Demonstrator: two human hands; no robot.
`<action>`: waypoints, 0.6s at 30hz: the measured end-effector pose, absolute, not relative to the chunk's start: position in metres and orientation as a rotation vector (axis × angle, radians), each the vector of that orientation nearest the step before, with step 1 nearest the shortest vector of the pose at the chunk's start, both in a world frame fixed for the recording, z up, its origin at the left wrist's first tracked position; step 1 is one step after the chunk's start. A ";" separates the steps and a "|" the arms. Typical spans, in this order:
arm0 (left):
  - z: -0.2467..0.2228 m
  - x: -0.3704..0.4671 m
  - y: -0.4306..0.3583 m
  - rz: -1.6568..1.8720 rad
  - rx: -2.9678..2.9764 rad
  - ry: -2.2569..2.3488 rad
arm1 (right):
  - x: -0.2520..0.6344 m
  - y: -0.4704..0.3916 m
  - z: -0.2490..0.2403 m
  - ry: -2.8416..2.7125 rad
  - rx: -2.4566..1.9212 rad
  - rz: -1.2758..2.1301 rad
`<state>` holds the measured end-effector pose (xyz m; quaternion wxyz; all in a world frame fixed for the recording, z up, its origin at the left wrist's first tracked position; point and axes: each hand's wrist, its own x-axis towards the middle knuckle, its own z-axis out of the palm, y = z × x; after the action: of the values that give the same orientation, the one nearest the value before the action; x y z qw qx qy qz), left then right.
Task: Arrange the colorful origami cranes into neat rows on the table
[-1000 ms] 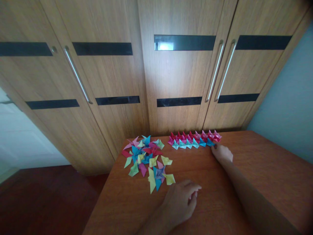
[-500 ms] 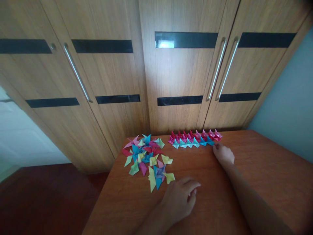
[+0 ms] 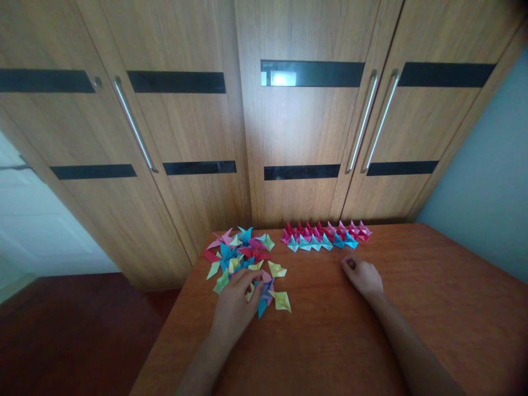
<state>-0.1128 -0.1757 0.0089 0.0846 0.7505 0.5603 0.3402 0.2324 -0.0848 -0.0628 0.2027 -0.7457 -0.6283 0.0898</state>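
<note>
Folded paper pieces like origami cranes, in pink, red, blue, green and yellow, lie in a loose pile [image 3: 235, 256] on the left of the table. My left hand [image 3: 237, 302] is over the near part of this pile, fingers bent and a little apart. Partly under it are a purple-blue piece [image 3: 267, 289] and a blue tip; a yellow piece [image 3: 281, 301] lies to its right. Similar pieces stand in neat rows [image 3: 325, 234], red and pink behind, light blue to blue in front. Just in front of the last blue piece [image 3: 351, 240], my right hand [image 3: 363, 275] is curled closed, with nothing visible in it.
The brown wooden table [image 3: 322, 341] stands against a wood wardrobe [image 3: 301, 126] with long metal handles [image 3: 363, 121]. A pale blue wall [image 3: 490, 181] is on the right. The table's left edge drops to a dark red floor [image 3: 82, 330].
My left hand has moved left and forward onto the pile. My right hand has drawn back slightly from the end of the front row, leaving the blue piece standing there.
</note>
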 end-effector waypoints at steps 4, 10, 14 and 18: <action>0.000 -0.137 -0.178 0.950 2.253 1.810 | 0.234 -0.083 -0.062 -1.744 -2.070 0.281; -0.002 -0.154 -0.166 0.918 2.187 2.120 | 0.234 -0.083 -0.061 -1.757 -2.065 0.301; 0.001 -0.150 -0.159 0.738 2.293 2.172 | 0.234 -0.082 -0.061 -1.772 -2.057 0.302; 0.006 -0.146 -0.152 0.472 2.323 2.237 | 0.234 -0.082 -0.060 -1.768 -2.063 0.309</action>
<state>-0.1455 -0.1521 0.0059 -0.0589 0.7114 0.6852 0.1445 0.2342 -0.0818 -0.0604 0.2019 -0.7389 -0.6333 0.1107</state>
